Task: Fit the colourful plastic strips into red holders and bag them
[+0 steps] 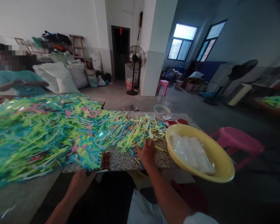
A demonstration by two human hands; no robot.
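Note:
My left hand (80, 183) is at the table's front edge, its fingers curled and partly hidden below a bundle of green and blue strips (90, 152). What it grips is too dark to make out. Beside that bundle lies a dark red card (105, 161) with a pale edge. My right hand (146, 152) reaches over the speckled stone table (121, 161), fingers spread at the near edge of a loose pile of thin yellow-green, white and blue strips (147, 126). Small red bits show among these strips.
A yellow basin (224, 155) with clear plastic bags (192, 152) rests at the table's right end. Red packets (177, 122) lie behind it. A large heap of strips (37, 133) covers the left. A pink stool (240, 140) stands right; a person in teal (25, 81) sits across.

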